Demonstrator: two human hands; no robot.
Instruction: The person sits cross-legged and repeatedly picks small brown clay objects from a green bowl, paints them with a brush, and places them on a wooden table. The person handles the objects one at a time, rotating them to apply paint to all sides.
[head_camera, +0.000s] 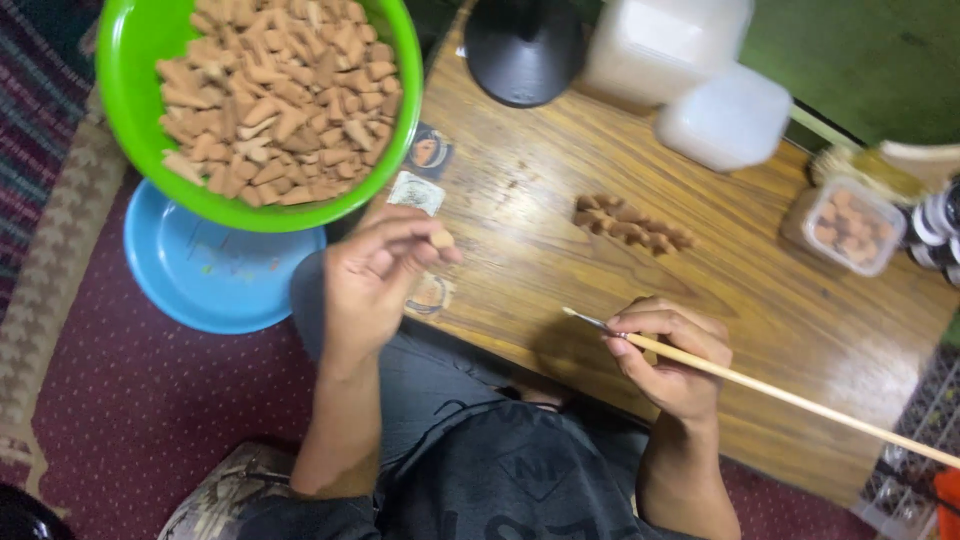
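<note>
Where the wooden table (760, 300) ends — maroon dotted carpet (150, 400), patterned rug (40, 100).

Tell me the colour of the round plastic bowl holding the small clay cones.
Bright green round plastic bowl, seen in the head view.

green bowl (135, 90) cropped, white containers (725, 115) blurred

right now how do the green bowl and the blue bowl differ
The green bowl is heaped with tan cone-shaped pieces; the blue bowl holds none that show. The green bowl sits above, overlapping the blue bowl's rim and hiding part of it. Both are round and look like plastic.
</note>
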